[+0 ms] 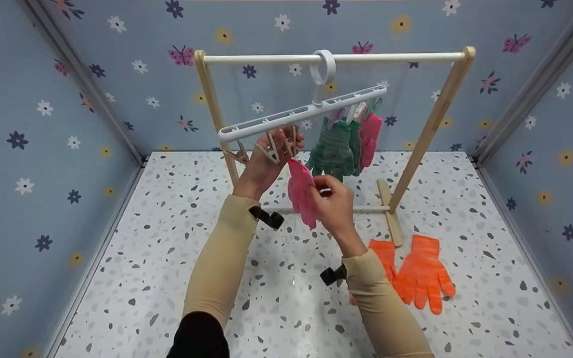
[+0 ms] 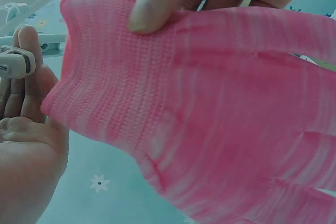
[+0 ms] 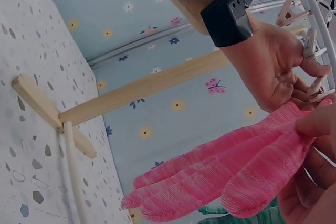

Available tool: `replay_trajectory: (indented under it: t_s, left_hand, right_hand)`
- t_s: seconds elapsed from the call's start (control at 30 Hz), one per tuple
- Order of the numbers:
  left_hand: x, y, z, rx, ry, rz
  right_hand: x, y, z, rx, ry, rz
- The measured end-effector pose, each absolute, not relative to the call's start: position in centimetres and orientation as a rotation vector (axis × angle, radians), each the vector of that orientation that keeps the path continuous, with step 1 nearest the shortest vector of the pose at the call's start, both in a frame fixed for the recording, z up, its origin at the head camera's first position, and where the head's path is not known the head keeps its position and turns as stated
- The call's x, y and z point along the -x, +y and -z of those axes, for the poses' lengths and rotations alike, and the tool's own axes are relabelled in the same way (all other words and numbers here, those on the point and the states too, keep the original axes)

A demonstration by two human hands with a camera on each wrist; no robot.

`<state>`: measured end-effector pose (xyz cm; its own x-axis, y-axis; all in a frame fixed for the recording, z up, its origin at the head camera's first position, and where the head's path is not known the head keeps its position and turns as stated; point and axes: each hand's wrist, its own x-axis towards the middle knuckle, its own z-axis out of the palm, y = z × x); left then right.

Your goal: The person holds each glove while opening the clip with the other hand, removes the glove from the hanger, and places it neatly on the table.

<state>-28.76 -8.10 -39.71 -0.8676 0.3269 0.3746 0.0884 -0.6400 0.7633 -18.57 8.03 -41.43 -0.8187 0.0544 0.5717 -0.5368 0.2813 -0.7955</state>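
A pink knit glove (image 1: 300, 191) hangs from my right hand (image 1: 336, 204), which pinches it near the cuff between thumb and fingers; in the left wrist view the ribbed cuff (image 2: 115, 66) faces left. Just above it, my left hand (image 1: 264, 166) is raised under the white hanger (image 1: 276, 121). Its fingers grip a beige clothespin (image 1: 291, 142) on the hanger, seen also as a clothespin (image 3: 317, 87) in the right wrist view. The cuff lies close below that clothespin; whether it is between the jaws I cannot tell. Another beige clothespin (image 1: 270, 151) hangs beside the fingers.
The tilted hanger hooks by a ring (image 1: 323, 67) over the white bar (image 1: 406, 57) of a wooden rack (image 1: 430, 124). Green gloves (image 1: 336, 149) and a pink glove (image 1: 370, 139) hang clipped at its right. Orange gloves (image 1: 423, 271) lie on the speckled surface (image 1: 167, 238).
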Motion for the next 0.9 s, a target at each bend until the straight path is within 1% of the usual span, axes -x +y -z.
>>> replay_trajectory:
  t_s: [0.37,0.6,0.9]
  left_hand:
    - [28.6,-8.3,39.6,-0.741,1.275,-2.613]
    - [28.5,-8.3,39.8,-0.723,1.254,-2.609]
    - [28.5,-8.2,39.7,-0.779,1.192,-2.592]
  right_hand:
    - [17.9,9.0,42.7,-0.378,-2.094,-1.583]
    - [19.7,10.2,46.7,-0.342,-2.119,-1.648]
    - [19.1,10.7,47.5,-0.296,-2.147,-1.728]
